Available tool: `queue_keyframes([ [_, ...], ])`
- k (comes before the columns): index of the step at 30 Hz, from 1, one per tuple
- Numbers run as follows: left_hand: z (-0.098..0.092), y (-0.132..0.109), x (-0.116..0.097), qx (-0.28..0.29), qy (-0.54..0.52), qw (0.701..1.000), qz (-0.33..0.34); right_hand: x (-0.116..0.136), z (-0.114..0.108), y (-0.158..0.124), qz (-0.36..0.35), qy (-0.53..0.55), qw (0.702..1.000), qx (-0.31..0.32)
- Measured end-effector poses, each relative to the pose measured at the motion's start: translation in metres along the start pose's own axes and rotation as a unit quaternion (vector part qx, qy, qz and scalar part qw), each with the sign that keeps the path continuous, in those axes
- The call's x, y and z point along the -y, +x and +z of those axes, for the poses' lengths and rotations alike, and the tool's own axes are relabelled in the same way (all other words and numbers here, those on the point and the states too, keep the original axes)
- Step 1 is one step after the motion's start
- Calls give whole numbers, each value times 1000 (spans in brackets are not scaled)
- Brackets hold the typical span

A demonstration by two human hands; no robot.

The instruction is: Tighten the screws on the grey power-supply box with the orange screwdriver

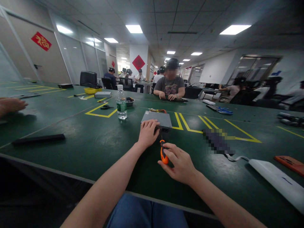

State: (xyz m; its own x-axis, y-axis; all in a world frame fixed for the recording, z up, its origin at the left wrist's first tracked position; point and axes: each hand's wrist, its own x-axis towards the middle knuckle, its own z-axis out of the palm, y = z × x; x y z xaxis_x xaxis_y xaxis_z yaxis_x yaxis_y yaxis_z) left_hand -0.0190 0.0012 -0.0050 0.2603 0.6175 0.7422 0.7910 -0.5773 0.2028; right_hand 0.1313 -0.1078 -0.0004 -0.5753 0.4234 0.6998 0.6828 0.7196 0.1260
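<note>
A grey metal computer power supply unit [161, 118] lies on the green table in front of me, with coloured cables [159, 110] at its far side. My left hand [148, 133] grips its near left part, fingers over the top edge. In my right hand [180, 162] is an orange and black screwdriver [163, 152], held between thumb and fingers by its handle. The screwdriver's shaft points away from me at the unit's near face, beside the power socket. Whether the tip sits in a screw is too small to tell.
A water bottle [122, 103] stands beyond the unit to the left, near a small bowl [130, 101]. A black bar [39, 139] lies left. On the right are a white power bank [276, 182], an orange phone [289, 164] and blue-handled pliers [224, 110]. A co-worker [169, 84] sits opposite.
</note>
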Motion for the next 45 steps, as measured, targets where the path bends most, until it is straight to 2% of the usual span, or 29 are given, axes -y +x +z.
queue_keyframes([
  [2,1,0,0,-5,-2,1000,1,-2,0,-1,13,19,999,-24],
  [4,2,0,0,-9,-3,1000,2,-2,-2,-2,20,31,999,-21],
  [9,1,0,0,-11,-4,1000,4,3,-5,-3,21,16,997,66],
  [12,1,0,0,-9,-4,1000,3,4,-2,-3,12,3,997,83],
  [14,0,0,0,-6,-3,1000,1,3,0,-3,15,-14,998,60],
  [19,0,0,-2,-7,-2,1000,-6,-4,3,-3,77,-59,995,-19],
  [24,0,0,-3,-8,4,1000,-10,-7,3,-2,50,-89,995,-22],
  [28,1,0,-3,-11,9,1000,-7,-3,7,-2,8,-103,995,15],
  [33,3,0,-2,-13,7,1000,-6,1,10,-3,12,-73,996,43],
  [36,3,0,-2,-15,4,1000,-6,-3,10,-3,-6,-83,996,23],
  [41,0,0,-4,-8,4,1000,-9,-14,5,0,18,-70,995,-64],
  [45,0,0,-4,-10,2,1000,-10,-14,6,0,34,-72,996,-45],
])
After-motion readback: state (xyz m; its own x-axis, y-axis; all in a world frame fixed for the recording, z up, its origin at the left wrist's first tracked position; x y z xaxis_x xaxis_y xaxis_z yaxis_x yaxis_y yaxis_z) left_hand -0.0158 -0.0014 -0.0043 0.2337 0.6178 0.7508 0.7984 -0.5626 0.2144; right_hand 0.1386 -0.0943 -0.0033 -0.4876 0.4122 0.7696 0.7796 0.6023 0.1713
